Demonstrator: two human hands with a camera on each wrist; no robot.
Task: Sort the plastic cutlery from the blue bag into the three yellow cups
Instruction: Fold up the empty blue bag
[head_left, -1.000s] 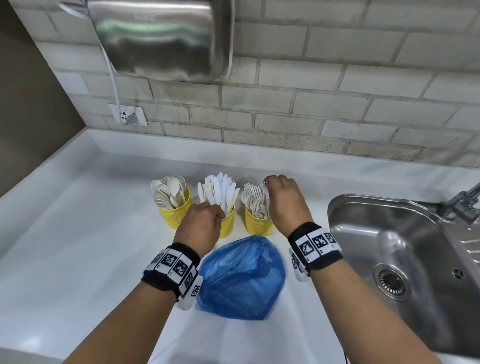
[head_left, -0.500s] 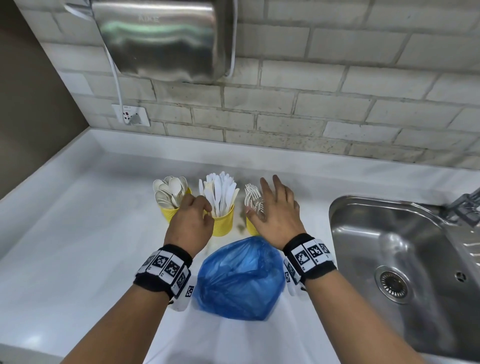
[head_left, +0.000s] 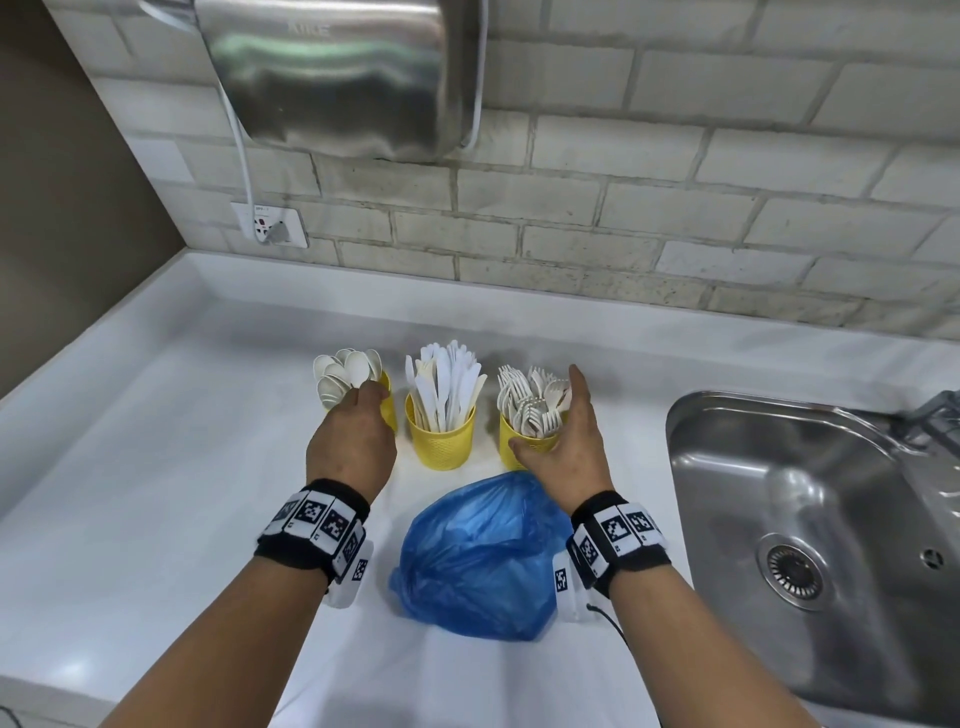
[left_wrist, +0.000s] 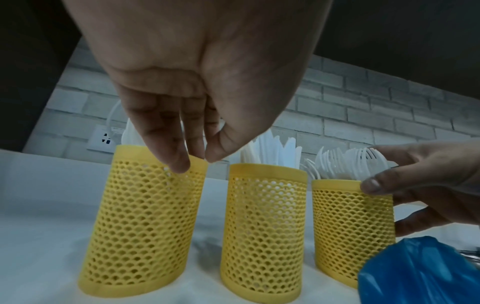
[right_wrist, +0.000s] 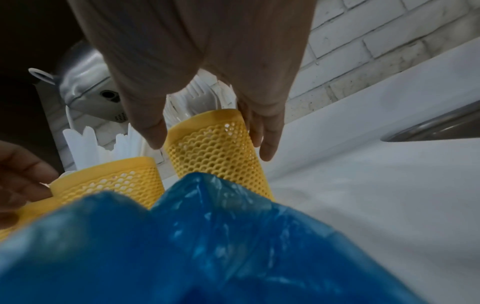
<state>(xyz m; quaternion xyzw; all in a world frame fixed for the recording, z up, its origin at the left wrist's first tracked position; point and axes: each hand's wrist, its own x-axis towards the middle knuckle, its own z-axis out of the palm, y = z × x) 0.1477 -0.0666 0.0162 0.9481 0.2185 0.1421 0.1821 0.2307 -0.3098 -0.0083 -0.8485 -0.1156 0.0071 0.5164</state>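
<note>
Three yellow perforated plastic cups are seen standing in a row on the white countertop (head_left: 130, 493), near the grey brick wall (head_left: 675, 171). White plastic spoons (head_left: 345, 375) are held in the left cup (left_wrist: 145, 224), white plastic knives (head_left: 445, 384) in the middle cup (head_left: 440, 441), and white plastic forks (head_left: 530, 402) in the right cup (right_wrist: 217, 152).

The left hand (head_left: 350, 441) is placed over the left cup; its rim is pinched between thumb and curled fingertips (left_wrist: 179, 162), and the cup is tilted slightly in the left wrist view.

The right hand (head_left: 569, 441) is spread around the right cup, with the thumb on one side of the wall and straight fingers (right_wrist: 269, 142) on the other. No clasp is shown; the fingers are extended rather than curled.

A crumpled blue plastic bag (head_left: 480, 556) is seen lying on the countertop just in front of the cups, between the two wrists. A stainless steel sink (head_left: 831, 545) is set into the counter to the right, and a steel hand dryer (head_left: 337, 73) is mounted on the wall above.
</note>
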